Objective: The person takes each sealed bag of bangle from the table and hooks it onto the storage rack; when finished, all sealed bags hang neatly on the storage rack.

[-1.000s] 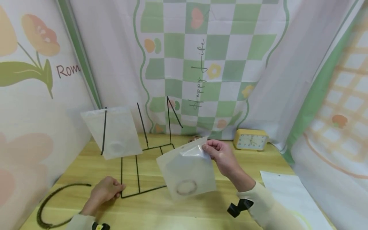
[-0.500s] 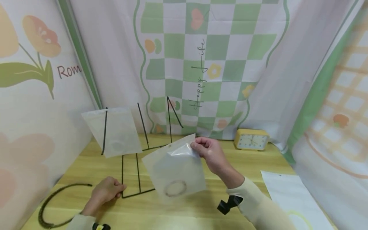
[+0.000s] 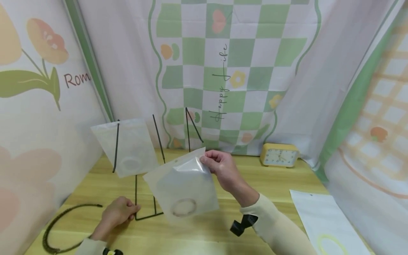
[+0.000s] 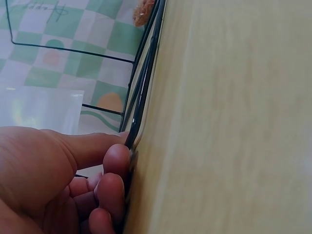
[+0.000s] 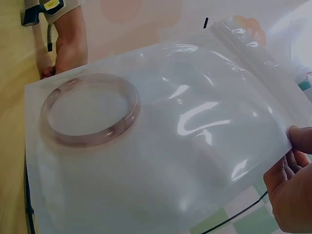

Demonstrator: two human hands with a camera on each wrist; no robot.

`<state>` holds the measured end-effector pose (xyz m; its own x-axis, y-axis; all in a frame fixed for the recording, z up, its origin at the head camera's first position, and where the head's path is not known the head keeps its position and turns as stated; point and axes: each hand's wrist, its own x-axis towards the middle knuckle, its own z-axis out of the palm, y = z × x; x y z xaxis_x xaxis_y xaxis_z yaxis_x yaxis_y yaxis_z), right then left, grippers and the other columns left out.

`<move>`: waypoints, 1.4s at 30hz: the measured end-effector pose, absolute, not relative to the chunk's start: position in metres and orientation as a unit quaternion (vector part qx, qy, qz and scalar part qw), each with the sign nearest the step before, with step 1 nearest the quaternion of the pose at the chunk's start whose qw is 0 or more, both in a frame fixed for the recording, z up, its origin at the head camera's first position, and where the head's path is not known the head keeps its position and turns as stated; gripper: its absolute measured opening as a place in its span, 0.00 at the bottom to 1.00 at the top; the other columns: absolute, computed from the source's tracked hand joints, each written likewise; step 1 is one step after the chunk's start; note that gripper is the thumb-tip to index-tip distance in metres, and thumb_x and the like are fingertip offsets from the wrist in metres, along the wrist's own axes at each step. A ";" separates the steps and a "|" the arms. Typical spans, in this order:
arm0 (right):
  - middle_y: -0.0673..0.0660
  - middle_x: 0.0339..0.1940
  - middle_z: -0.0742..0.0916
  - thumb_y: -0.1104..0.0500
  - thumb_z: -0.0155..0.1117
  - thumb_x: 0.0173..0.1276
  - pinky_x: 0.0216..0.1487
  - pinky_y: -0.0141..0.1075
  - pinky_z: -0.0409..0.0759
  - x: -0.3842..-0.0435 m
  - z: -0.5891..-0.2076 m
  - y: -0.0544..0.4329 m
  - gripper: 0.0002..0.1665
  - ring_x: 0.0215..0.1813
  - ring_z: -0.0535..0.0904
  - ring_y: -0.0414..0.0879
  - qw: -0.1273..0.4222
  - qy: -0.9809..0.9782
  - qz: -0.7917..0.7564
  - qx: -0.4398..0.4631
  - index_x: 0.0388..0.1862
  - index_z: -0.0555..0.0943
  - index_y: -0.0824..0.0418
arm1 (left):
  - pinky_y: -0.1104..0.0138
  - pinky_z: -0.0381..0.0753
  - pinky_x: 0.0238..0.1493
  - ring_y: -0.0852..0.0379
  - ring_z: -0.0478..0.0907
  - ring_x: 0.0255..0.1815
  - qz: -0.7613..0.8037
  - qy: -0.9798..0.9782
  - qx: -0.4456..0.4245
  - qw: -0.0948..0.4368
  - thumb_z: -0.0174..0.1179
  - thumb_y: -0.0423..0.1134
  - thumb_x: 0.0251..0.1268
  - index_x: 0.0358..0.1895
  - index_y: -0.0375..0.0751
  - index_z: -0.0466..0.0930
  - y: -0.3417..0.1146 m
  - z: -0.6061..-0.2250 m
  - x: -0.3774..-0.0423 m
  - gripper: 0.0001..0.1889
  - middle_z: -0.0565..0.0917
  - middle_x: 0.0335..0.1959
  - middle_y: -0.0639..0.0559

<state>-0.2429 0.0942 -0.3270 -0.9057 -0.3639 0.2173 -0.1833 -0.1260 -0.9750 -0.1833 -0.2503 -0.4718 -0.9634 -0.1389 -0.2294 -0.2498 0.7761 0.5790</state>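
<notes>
My right hand pinches the top right corner of a translucent zip bag, which hangs tilted in front of the rack. Inside its lower part lies a pinkish-brown bangle, clearest in the right wrist view. A black wire display rack stands on the table, its base partly covered by this bag. My left hand grips the rack's front left base corner between thumb and fingers, as the left wrist view shows at the black wire. A similar bag with a faint ring inside hangs from the rack's left prong.
A dark curved necklace lies on the wooden table at the front left. A yellow clock stands at the back right. At the right edge lies a white bag with a pale yellow ring in it. Printed curtains enclose the table.
My right hand has carried the bag with the bangle leftward, so it now overlaps more of the rack and comes up to the hanging bag. The left hand has stayed at the base corner.
</notes>
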 end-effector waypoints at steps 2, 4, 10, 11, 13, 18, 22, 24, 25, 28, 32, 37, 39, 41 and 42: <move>0.52 0.28 0.84 0.66 0.60 0.70 0.33 0.31 0.79 -0.242 -0.326 0.091 0.08 0.30 0.80 0.41 0.065 0.654 -0.724 -0.210 0.38 0.78 0.73 | 0.68 0.63 0.19 0.60 0.67 0.14 0.318 0.939 -0.103 0.085 0.61 0.49 0.67 0.19 0.47 0.73 -0.250 -0.472 -0.183 0.19 0.79 0.15 0.54; 0.52 0.28 0.84 0.66 0.60 0.70 0.32 0.31 0.79 -0.242 -0.326 0.088 0.08 0.30 0.80 0.41 0.065 0.651 -0.726 -0.213 0.38 0.78 0.74 | 0.67 0.64 0.19 0.60 0.67 0.13 0.317 0.939 -0.103 0.084 0.61 0.49 0.67 0.19 0.47 0.73 -0.250 -0.472 -0.183 0.19 0.79 0.15 0.54; 0.51 0.28 0.84 0.67 0.59 0.70 0.32 0.31 0.79 -0.239 -0.325 0.080 0.07 0.30 0.80 0.40 0.072 0.641 -0.731 -0.224 0.37 0.78 0.73 | 0.67 0.65 0.19 0.60 0.68 0.14 0.317 0.939 -0.104 0.083 0.61 0.49 0.67 0.20 0.47 0.73 -0.250 -0.472 -0.182 0.18 0.79 0.15 0.54; 0.51 0.28 0.84 0.67 0.59 0.70 0.32 0.31 0.79 -0.239 -0.325 0.079 0.07 0.31 0.80 0.40 0.075 0.639 -0.731 -0.225 0.38 0.78 0.74 | 0.67 0.65 0.19 0.60 0.68 0.14 0.317 0.939 -0.104 0.083 0.60 0.49 0.67 0.20 0.47 0.74 -0.250 -0.472 -0.182 0.18 0.79 0.15 0.54; 0.51 0.29 0.85 0.67 0.59 0.70 0.32 0.32 0.79 -0.239 -0.325 0.077 0.08 0.31 0.81 0.40 0.078 0.638 -0.732 -0.226 0.38 0.78 0.74 | 0.67 0.64 0.19 0.60 0.68 0.14 0.316 0.939 -0.104 0.084 0.60 0.49 0.67 0.20 0.46 0.74 -0.250 -0.472 -0.182 0.18 0.79 0.15 0.54; 0.51 0.29 0.84 0.67 0.59 0.70 0.32 0.31 0.79 -0.239 -0.323 0.071 0.07 0.31 0.80 0.40 0.080 0.635 -0.737 -0.216 0.38 0.78 0.73 | 0.68 0.64 0.19 0.61 0.67 0.13 0.314 0.940 -0.105 0.086 0.60 0.48 0.68 0.19 0.47 0.74 -0.250 -0.472 -0.183 0.18 0.79 0.15 0.54; 0.51 0.28 0.84 0.67 0.59 0.70 0.31 0.31 0.78 -0.240 -0.323 0.067 0.05 0.30 0.80 0.40 0.083 0.635 -0.738 -0.213 0.37 0.78 0.71 | 0.68 0.63 0.19 0.60 0.66 0.13 0.313 0.940 -0.103 0.086 0.60 0.48 0.68 0.19 0.47 0.73 -0.251 -0.473 -0.184 0.19 0.79 0.15 0.54; 0.51 0.28 0.84 0.67 0.58 0.71 0.31 0.31 0.78 -0.240 -0.323 0.066 0.05 0.30 0.80 0.40 0.084 0.636 -0.737 -0.213 0.37 0.78 0.71 | 0.67 0.63 0.19 0.60 0.66 0.13 0.312 0.941 -0.102 0.085 0.60 0.48 0.68 0.19 0.46 0.73 -0.251 -0.473 -0.184 0.19 0.79 0.15 0.54; 0.51 0.29 0.84 0.67 0.58 0.71 0.32 0.31 0.79 -0.240 -0.324 0.066 0.05 0.30 0.80 0.41 0.085 0.637 -0.736 -0.213 0.37 0.78 0.71 | 0.67 0.64 0.19 0.60 0.67 0.13 0.311 0.941 -0.102 0.084 0.60 0.48 0.68 0.19 0.46 0.73 -0.251 -0.473 -0.184 0.19 0.79 0.15 0.54; 0.52 0.29 0.84 0.66 0.58 0.71 0.32 0.32 0.79 -0.242 -0.324 0.065 0.07 0.31 0.80 0.41 0.086 0.638 -0.735 -0.214 0.38 0.78 0.72 | 0.66 0.64 0.20 0.60 0.67 0.14 0.310 0.942 -0.101 0.080 0.60 0.48 0.67 0.18 0.47 0.73 -0.250 -0.473 -0.184 0.19 0.78 0.14 0.54; 0.52 0.29 0.84 0.66 0.58 0.71 0.32 0.31 0.78 -0.243 -0.325 0.063 0.07 0.31 0.80 0.41 0.087 0.638 -0.736 -0.210 0.38 0.78 0.72 | 0.67 0.64 0.19 0.61 0.66 0.13 0.311 0.942 -0.102 0.079 0.60 0.48 0.67 0.18 0.47 0.73 -0.250 -0.473 -0.183 0.19 0.78 0.14 0.55; 0.52 0.29 0.84 0.66 0.58 0.71 0.32 0.31 0.78 -0.247 -0.326 0.062 0.06 0.31 0.80 0.41 0.086 0.638 -0.738 -0.201 0.37 0.78 0.71 | 0.68 0.63 0.19 0.61 0.65 0.13 0.317 0.939 -0.102 0.081 0.60 0.48 0.68 0.18 0.46 0.73 -0.249 -0.472 -0.183 0.19 0.79 0.15 0.54; 0.52 0.29 0.84 0.67 0.58 0.71 0.32 0.32 0.78 -0.248 -0.327 0.061 0.06 0.31 0.80 0.41 0.085 0.639 -0.739 -0.195 0.36 0.78 0.70 | 0.68 0.63 0.19 0.61 0.66 0.13 0.318 0.939 -0.102 0.081 0.60 0.48 0.68 0.18 0.46 0.73 -0.249 -0.472 -0.183 0.19 0.79 0.15 0.54; 0.52 0.29 0.84 0.66 0.58 0.71 0.32 0.32 0.78 -0.250 -0.328 0.059 0.06 0.31 0.80 0.42 0.084 0.641 -0.739 -0.192 0.36 0.78 0.70 | 0.67 0.64 0.19 0.61 0.66 0.13 0.317 0.940 -0.103 0.081 0.60 0.48 0.67 0.18 0.46 0.73 -0.249 -0.472 -0.183 0.19 0.79 0.15 0.54; 0.52 0.29 0.84 0.66 0.59 0.71 0.33 0.32 0.79 -0.251 -0.329 0.058 0.06 0.31 0.80 0.42 0.083 0.642 -0.739 -0.189 0.36 0.78 0.70 | 0.67 0.64 0.19 0.61 0.66 0.13 0.315 0.940 -0.103 0.082 0.60 0.49 0.67 0.18 0.46 0.73 -0.249 -0.472 -0.182 0.19 0.79 0.15 0.54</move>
